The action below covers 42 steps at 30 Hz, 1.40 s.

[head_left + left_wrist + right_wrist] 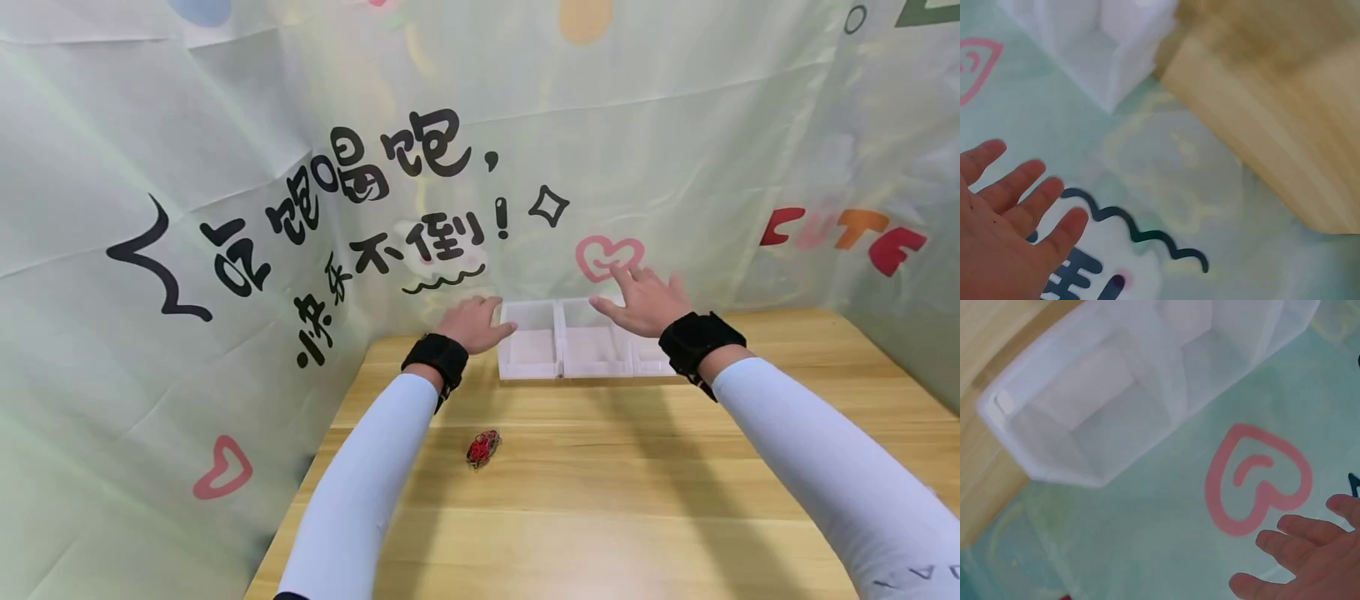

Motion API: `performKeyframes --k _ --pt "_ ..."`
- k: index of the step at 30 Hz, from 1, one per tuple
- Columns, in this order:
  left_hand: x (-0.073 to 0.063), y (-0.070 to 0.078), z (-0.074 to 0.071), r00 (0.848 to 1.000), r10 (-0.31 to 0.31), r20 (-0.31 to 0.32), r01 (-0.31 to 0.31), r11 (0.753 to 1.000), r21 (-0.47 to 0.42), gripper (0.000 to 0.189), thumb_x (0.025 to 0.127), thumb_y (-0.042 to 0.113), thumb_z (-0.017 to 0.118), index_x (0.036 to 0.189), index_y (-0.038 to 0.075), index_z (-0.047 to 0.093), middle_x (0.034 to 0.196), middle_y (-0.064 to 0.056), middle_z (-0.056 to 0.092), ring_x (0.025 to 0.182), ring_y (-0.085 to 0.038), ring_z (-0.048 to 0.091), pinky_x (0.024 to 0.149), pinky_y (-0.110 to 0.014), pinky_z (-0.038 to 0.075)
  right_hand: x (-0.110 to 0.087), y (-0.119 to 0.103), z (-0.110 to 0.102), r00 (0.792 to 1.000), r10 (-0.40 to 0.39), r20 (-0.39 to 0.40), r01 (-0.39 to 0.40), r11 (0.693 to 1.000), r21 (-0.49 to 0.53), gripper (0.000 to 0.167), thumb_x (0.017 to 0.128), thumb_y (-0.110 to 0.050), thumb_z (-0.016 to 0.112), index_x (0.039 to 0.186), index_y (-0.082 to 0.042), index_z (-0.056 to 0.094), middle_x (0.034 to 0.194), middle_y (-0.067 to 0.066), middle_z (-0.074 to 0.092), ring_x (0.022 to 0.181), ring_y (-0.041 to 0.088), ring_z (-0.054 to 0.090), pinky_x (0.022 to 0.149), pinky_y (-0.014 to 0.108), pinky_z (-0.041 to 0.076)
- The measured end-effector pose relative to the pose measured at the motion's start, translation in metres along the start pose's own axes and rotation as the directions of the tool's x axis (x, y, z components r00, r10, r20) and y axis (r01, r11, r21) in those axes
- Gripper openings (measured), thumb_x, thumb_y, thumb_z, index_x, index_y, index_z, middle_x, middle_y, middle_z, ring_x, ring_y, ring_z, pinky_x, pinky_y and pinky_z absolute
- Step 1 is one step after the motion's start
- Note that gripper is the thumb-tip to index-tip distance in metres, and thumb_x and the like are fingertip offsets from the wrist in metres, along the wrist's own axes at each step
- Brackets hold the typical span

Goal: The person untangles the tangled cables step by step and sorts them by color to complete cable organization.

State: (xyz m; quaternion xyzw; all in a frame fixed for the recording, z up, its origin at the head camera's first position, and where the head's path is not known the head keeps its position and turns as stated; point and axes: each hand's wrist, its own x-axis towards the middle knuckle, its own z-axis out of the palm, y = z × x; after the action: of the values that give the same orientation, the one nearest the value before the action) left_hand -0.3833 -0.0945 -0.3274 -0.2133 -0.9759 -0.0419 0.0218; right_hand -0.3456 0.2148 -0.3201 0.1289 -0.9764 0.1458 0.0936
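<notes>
A white divided tray [559,367] with three compartments in a row stands at the far edge of the wooden table. My left hand [472,323] is beside its left end, fingers extended and holding nothing. In the left wrist view the left hand [1019,219] shows spread fingers apart from the tray [1129,69]. My right hand [647,302] is over the tray's right part, fingers spread. The right wrist view has the right hand [1310,550] at lower right, apart from the tray [1104,462]. A small tangled red and dark bundle [483,448] lies nearer on the table.
The wooden table [570,508] reaches a pale green printed cloth [675,167] hanging behind it and at both sides. Black lettering, hearts and the word CUTE decorate the cloth. Both wrists wear black straps, with pale sleeves on the forearms.
</notes>
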Motion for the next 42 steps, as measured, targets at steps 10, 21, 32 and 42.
performKeyframes --k 10,21,32,42 --pt "-0.02 -0.01 0.035 0.991 0.062 0.118 -0.052 0.995 -0.082 0.064 0.103 0.05 0.053 0.153 0.011 0.043 0.151 -0.012 0.048 0.139 -0.029 0.044 0.111 -0.042 0.036 -0.012 -0.009 0.012 0.997 -0.08 -0.003 0.08 0.995 0.057 0.076 0.104 -0.048 0.05 0.157 0.001 0.026 0.152 0.034 0.035 0.14 0.049 0.032 0.107 0.073 0.021" --pt "-0.042 -0.001 0.059 0.957 0.085 0.279 -0.055 0.992 -0.116 0.058 0.1 0.049 0.057 0.141 0.009 0.056 0.133 -0.01 0.063 0.114 -0.025 0.062 0.095 -0.04 0.048 -0.026 -0.013 0.026 0.992 -0.125 0.008 0.123 0.985 0.117 0.062 0.104 -0.036 0.055 0.148 0.006 0.042 0.142 0.033 0.049 0.13 0.046 0.047 0.105 0.059 0.037" --pt "-0.073 -0.008 0.095 0.907 0.027 0.42 -0.003 0.998 -0.059 0.032 0.081 0.039 0.081 0.08 0.017 0.058 0.068 0.006 0.054 0.059 -0.01 0.047 0.057 -0.026 0.04 -0.039 -0.024 0.043 0.977 -0.213 -0.015 0.213 0.966 0.144 0.049 0.1 -0.029 0.063 0.134 0.005 0.058 0.12 0.024 0.066 0.108 0.039 0.064 0.091 0.054 0.049" --pt "-0.068 0.007 0.099 0.933 0.221 0.284 -0.139 0.95 -0.281 0.012 0.093 0.03 0.066 0.099 0.02 0.062 0.072 0.005 0.06 0.061 -0.011 0.052 0.063 -0.027 0.043 -0.048 -0.027 0.061 0.975 -0.224 0.014 0.216 0.953 0.214 0.039 0.099 -0.026 0.065 0.125 0.003 0.065 0.109 0.019 0.071 0.103 0.034 0.067 0.087 0.05 0.052"
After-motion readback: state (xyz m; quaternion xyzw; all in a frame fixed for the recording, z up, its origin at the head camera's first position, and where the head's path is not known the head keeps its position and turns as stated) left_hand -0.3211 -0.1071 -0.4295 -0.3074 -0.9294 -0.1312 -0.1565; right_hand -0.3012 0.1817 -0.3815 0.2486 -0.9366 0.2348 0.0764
